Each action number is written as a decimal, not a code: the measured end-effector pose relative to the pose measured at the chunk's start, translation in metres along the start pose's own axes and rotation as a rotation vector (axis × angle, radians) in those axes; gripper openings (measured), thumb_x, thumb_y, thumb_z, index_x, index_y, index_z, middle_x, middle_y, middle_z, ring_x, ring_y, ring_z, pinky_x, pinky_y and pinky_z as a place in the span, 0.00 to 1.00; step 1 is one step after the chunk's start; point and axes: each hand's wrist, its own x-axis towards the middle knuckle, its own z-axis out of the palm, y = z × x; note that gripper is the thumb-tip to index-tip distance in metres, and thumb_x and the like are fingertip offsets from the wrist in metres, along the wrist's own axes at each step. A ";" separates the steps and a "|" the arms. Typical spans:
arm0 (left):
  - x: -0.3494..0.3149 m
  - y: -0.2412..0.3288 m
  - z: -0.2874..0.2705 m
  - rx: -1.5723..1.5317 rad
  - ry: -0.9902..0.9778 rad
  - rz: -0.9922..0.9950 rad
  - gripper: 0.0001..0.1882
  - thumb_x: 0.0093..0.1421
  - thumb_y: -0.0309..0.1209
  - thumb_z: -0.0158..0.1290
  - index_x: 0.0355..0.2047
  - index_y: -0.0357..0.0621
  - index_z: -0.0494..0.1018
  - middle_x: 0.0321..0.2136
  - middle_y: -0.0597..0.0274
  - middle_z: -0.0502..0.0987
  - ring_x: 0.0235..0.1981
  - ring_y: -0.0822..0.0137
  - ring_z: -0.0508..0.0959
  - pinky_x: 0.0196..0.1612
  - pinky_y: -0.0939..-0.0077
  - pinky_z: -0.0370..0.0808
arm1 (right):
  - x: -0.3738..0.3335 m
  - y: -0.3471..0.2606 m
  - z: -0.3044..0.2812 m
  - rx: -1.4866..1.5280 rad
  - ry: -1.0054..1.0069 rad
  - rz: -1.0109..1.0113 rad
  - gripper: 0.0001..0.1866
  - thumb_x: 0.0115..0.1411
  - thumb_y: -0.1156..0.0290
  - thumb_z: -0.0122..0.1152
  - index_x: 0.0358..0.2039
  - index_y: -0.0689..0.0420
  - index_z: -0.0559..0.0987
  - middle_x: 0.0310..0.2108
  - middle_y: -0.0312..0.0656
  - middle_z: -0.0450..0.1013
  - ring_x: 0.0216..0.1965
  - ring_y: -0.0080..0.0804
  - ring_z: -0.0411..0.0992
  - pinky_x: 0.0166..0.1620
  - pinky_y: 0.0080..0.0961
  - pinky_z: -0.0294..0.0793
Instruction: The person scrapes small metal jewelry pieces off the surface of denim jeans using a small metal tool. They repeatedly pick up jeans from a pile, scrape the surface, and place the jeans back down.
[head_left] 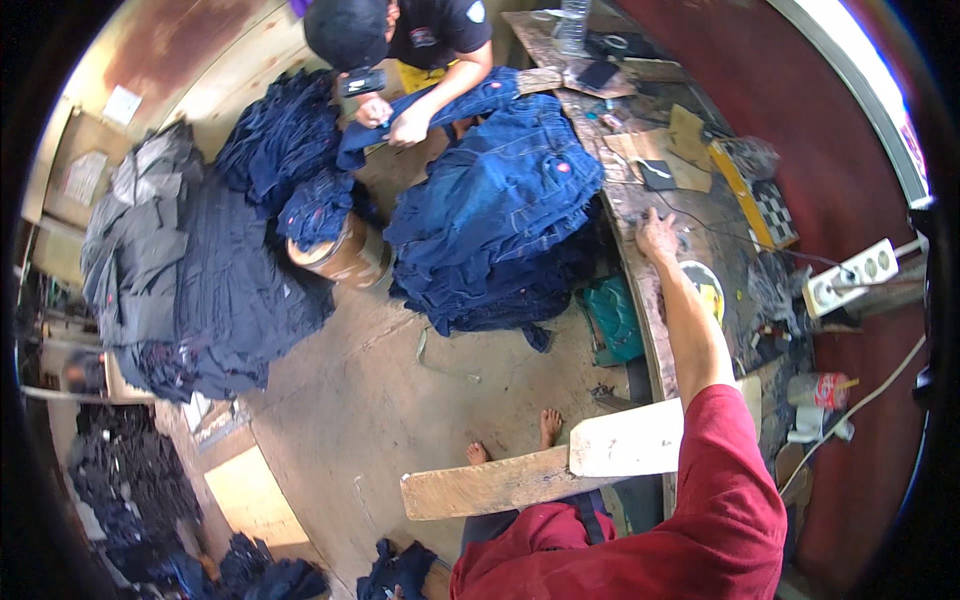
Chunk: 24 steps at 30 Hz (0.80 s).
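Observation:
My right arm stretches out over the worn wooden worktable [640, 290] on the right. My right hand [657, 238] is on the tabletop with its fingers apart, and I see nothing held in it. A black flat device [657, 175] with a cable lies just beyond the fingers. Near my forearm is a round white container [708, 285] with something yellow in it. At the lower edge, a dark blue garment [398, 570] lies beside my red shirt. My left hand cannot be made out there; the frame edge cuts that area off.
Opposite, a person [425, 40] handles a dark blue denim piece [440, 105]. Denim trousers [500, 200] are piled by the table, grey and black garments [200, 270] at left. A wooden board [490, 483] crosses before me. A white power strip [850, 278] hangs at right.

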 end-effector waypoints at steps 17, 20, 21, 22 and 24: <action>-0.092 0.135 0.053 -0.662 -0.254 0.375 0.17 0.79 0.46 0.49 0.51 0.46 0.74 0.25 0.72 0.69 0.20 0.78 0.67 0.21 0.78 0.64 | 0.037 0.057 0.028 1.173 -0.330 0.394 0.19 0.70 0.71 0.55 0.58 0.66 0.69 0.54 0.59 0.76 0.46 0.54 0.78 0.48 0.50 0.83; -0.121 0.205 0.080 -0.583 -0.205 0.600 0.15 0.80 0.43 0.48 0.51 0.45 0.76 0.28 0.73 0.72 0.25 0.79 0.71 0.27 0.79 0.68 | -0.042 0.050 -0.009 1.640 -0.523 0.646 0.11 0.77 0.71 0.49 0.55 0.60 0.70 0.54 0.53 0.77 0.43 0.46 0.79 0.45 0.46 0.84; -0.134 0.228 0.087 -0.546 -0.280 0.688 0.15 0.80 0.42 0.49 0.52 0.45 0.76 0.29 0.74 0.73 0.26 0.80 0.71 0.28 0.80 0.69 | -0.075 0.047 -0.027 1.702 -0.580 0.685 0.09 0.78 0.69 0.47 0.54 0.58 0.70 0.55 0.51 0.78 0.43 0.44 0.79 0.44 0.45 0.84; -0.148 0.251 0.093 -0.507 -0.354 0.774 0.14 0.80 0.40 0.49 0.52 0.44 0.76 0.30 0.74 0.74 0.28 0.80 0.72 0.30 0.80 0.69 | -0.109 0.042 -0.048 1.680 -0.624 0.557 0.09 0.80 0.68 0.46 0.53 0.56 0.71 0.55 0.50 0.78 0.43 0.41 0.79 0.43 0.43 0.83; -0.185 0.285 0.103 -0.409 -0.482 0.874 0.13 0.80 0.38 0.50 0.52 0.44 0.77 0.31 0.74 0.74 0.28 0.80 0.72 0.31 0.81 0.69 | -0.187 0.035 -0.089 1.607 -0.683 0.223 0.09 0.82 0.63 0.45 0.52 0.53 0.71 0.54 0.46 0.80 0.43 0.36 0.80 0.42 0.39 0.83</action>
